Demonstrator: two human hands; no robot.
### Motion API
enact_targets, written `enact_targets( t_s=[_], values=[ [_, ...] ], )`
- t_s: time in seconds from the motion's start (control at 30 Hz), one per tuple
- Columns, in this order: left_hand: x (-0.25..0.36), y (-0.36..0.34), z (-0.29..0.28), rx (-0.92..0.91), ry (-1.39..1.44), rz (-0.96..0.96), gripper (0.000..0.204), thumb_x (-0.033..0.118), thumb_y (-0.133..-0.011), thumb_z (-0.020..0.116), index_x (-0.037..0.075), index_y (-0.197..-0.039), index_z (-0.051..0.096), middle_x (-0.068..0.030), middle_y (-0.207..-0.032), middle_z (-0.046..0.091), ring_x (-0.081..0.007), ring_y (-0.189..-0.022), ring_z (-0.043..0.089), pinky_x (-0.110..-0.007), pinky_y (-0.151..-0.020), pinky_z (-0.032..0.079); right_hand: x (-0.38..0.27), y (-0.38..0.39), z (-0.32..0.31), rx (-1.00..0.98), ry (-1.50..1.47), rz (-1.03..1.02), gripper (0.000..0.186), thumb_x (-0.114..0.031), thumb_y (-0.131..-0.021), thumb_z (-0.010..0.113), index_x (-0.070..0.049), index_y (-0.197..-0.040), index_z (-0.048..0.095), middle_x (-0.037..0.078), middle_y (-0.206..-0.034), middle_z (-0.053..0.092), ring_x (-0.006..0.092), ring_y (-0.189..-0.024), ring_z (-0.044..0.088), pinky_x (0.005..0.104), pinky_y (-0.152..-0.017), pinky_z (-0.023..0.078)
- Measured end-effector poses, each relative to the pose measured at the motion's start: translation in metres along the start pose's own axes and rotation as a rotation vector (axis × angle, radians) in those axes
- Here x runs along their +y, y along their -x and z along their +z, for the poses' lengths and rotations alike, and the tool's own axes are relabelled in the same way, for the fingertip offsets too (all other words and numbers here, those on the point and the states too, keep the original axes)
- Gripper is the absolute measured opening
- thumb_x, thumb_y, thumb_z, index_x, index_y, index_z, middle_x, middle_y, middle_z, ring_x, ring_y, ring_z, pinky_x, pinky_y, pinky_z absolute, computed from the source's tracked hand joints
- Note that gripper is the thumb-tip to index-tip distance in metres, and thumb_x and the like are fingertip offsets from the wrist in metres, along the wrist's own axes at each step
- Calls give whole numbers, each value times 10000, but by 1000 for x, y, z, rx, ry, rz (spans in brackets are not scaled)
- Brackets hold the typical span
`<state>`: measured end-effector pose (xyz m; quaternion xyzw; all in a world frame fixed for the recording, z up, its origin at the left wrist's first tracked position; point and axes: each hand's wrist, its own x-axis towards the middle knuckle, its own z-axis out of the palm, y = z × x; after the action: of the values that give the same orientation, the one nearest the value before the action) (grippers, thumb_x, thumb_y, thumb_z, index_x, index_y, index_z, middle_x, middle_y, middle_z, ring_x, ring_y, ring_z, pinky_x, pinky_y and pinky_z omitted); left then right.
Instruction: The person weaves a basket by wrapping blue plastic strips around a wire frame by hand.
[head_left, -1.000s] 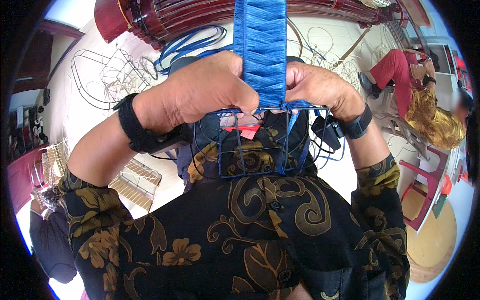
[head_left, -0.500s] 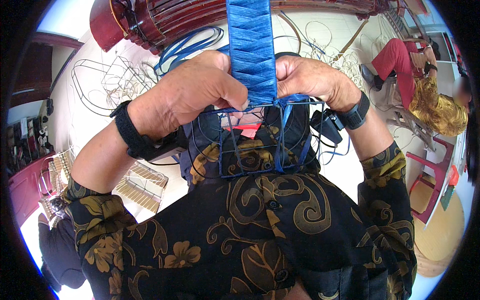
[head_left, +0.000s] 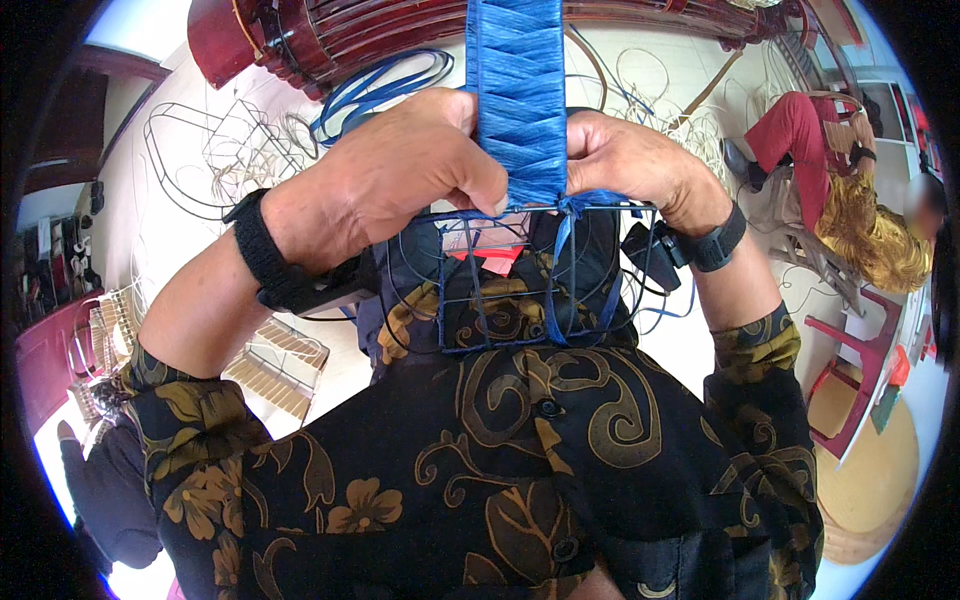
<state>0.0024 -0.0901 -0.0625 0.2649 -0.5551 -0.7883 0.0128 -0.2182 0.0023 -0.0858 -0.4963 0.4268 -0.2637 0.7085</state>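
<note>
A wire frame (head_left: 478,348), open and box-like, stands against my lap, its thin bars partly wound with blue strip. From its far side rises a broad band (head_left: 521,95), closely wrapped in glossy blue strip that crosses in a zigzag. My left hand (head_left: 395,165) pinches the band's left edge at its base, thumb near the top bar, other fingers curled behind. My right hand (head_left: 640,165) is closed at the band's right edge, its fingertips partly hidden behind it. Just below the right hand, a blue strip (head_left: 566,225) is knotted round the top bar and hangs down inside.
Blue strip coils (head_left: 385,90) and pale cord tangles (head_left: 250,150) lie on the floor ahead, near dark red furniture (head_left: 400,40). Another person (head_left: 850,190) sits at the right; a dark-clothed figure (head_left: 110,490) is at the lower left. A red stool (head_left: 855,350) stands right.
The blue band and both hands have shifted slightly right in the picture. Both hands keep their grip at the band's base.
</note>
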Motion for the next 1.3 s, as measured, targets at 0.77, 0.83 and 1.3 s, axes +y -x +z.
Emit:
enact_targets(
  t_s=[0.77, 0.83, 1.3],
  values=[
    [8, 6, 7, 41, -167, 101, 540, -93, -734, 570, -43, -1271, 543, -68, -1105, 687, -125, -927, 663, -278, -817, 543, -24, 46, 50, 836, 694, -252, 165, -170, -951, 625, -33, -1012, 694, 81, -956, 710, 190, -904, 661, 328, -826, 517],
    [9, 8, 8, 50, -152, 123, 542, -95, -733, 566, -44, -1272, 540, -72, -1084, 693, -126, -900, 668, -279, -792, 549, -20, 37, 20, 561, 529, -166, 257, -217, -998, 571, -20, -1094, 704, 43, -1015, 721, 152, -963, 641, 310, -873, 507],
    [2, 12, 12, 126, -138, 217, 330, -47, -753, 652, -35, -1082, 619, -65, -919, 728, -103, -776, 650, -246, -707, 505, 9, -20, -20, -215, -279, 81, 248, -62, -909, 688, 45, -1133, 699, 116, -1068, 744, 186, -961, 707, 314, -914, 542]
  ],
)
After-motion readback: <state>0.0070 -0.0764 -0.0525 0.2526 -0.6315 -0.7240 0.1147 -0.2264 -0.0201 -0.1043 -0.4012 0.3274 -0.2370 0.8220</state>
